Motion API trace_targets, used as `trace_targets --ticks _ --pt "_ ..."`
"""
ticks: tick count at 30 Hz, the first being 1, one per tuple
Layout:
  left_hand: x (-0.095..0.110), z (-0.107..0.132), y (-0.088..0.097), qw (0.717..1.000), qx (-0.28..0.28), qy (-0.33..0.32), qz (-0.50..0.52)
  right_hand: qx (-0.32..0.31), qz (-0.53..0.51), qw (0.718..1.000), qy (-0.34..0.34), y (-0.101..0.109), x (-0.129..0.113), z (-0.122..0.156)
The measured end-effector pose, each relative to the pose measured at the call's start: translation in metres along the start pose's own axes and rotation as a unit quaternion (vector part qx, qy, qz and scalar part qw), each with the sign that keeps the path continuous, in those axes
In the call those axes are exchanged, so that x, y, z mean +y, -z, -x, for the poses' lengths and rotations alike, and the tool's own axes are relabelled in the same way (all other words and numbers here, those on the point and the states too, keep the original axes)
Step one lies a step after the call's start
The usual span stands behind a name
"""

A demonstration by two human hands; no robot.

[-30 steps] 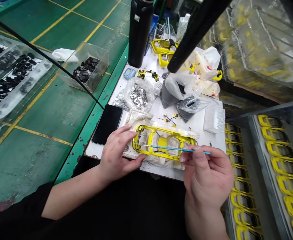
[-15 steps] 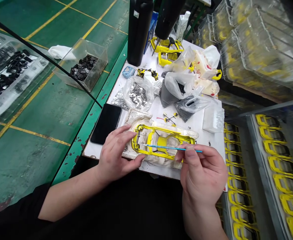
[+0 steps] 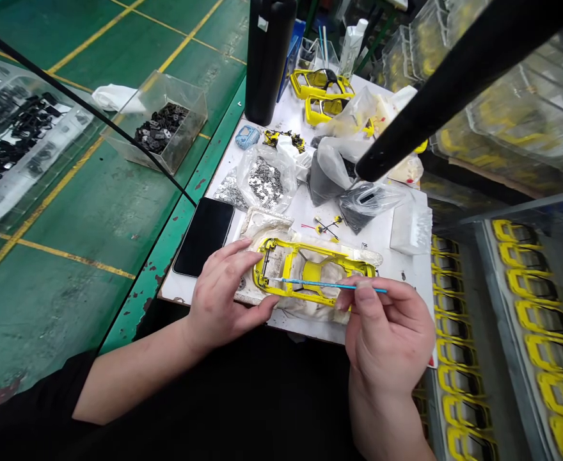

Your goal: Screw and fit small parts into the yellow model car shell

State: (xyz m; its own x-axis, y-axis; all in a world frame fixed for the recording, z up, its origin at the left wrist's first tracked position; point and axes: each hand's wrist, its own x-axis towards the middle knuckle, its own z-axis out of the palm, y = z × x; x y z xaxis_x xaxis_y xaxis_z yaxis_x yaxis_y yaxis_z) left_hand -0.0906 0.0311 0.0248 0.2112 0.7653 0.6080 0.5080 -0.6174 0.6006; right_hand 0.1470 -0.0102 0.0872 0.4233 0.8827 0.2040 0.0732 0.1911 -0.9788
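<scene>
A yellow toy car body (image 3: pixel 288 264) lies underside up in a worn white cradle (image 3: pixel 267 221), its hollow frame and dark fittings showing. My left hand (image 3: pixel 226 288) spans its left end, fingertips on the far rim and thumb on the near edge, holding it. Between thumb and fingers of my right hand (image 3: pixel 389 326) is a thin blue brush (image 3: pixel 320 283), pointing left. Its pale tip reaches inside the left end of the car body, near a dark fitting; whether it touches is too small to tell.
A black phone (image 3: pixel 205 237) lies left of the cradle. Behind are a bag of metal pieces (image 3: pixel 265 182), bags of dark parts (image 3: pixel 332 173) and small wired pieces (image 3: pixel 328 226). A black tube (image 3: pixel 435 96) slants in from upper right. Trays of yellow bodies (image 3: pixel 540 288) stand at right.
The black tube at the top has swung right and toward me, uncovering a clear container with sticks at the back. Both hands, the brush and the car body stay nearly still.
</scene>
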Motion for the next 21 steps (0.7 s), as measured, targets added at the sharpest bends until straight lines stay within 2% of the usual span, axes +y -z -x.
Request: trace_targets --ticks 7,12,16,21 --pt "0.001 -0.001 0.0 1.0 -0.002 0.004 -0.001 -0.005 -0.001 1.0 0.018 0.003 0.0 -0.001" --pt "0.001 0.0 0.0 1.0 -0.003 0.005 0.004 0.021 -0.016 0.999 0.03 0.004 0.001 -0.005" --pt "0.0 -0.001 0.0 1.0 0.0 0.001 0.006 0.047 -0.048 0.996 0.06 -0.003 0.002 -0.012" --pt "0.0 0.0 0.001 1.0 -0.004 0.004 0.004 0.068 -0.033 0.995 0.064 -0.016 0.003 -0.018"
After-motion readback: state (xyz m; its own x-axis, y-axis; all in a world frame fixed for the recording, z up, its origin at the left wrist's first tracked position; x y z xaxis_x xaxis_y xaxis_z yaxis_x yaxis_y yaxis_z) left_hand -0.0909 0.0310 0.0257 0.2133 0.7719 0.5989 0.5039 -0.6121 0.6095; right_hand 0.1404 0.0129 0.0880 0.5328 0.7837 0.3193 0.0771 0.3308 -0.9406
